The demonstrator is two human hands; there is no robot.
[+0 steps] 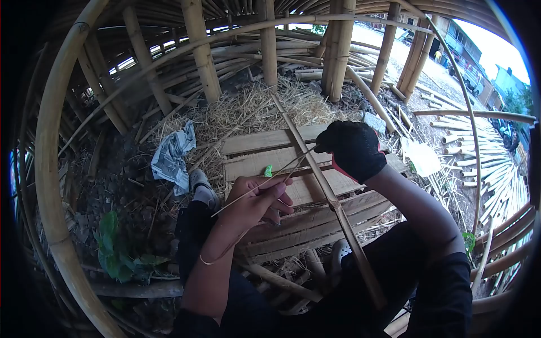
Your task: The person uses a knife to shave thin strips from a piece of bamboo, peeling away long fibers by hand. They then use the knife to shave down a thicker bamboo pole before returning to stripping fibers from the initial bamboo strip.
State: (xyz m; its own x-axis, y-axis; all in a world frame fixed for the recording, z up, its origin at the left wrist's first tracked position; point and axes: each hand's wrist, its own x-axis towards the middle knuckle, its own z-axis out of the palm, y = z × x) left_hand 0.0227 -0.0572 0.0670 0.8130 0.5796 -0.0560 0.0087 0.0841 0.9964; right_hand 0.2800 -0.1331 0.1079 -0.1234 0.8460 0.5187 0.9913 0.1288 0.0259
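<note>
A thin bamboo strip [242, 198] runs slantwise between my two hands. My left hand [256, 203], bare, pinches it near its middle, fingers curled over the wooden crate [265, 143]. What else lies under those fingers I cannot make out. My right hand [352, 151], in a black glove, is closed on the strip's upper end. Beneath the strip, a long split bamboo piece [315, 172] crosses the crate and slopes down over my lap. A small bright green scrap [268, 170] is on the slats beside my left hand.
Crumpled newspaper [173, 158] lies left of the crate, on ground strewn with straw [293, 101]. Upright bamboo posts [201, 50] stand ahead, and a thick curved bamboo pole [53, 169] rises at left. Many cut bamboo lengths [496, 169] lie at right.
</note>
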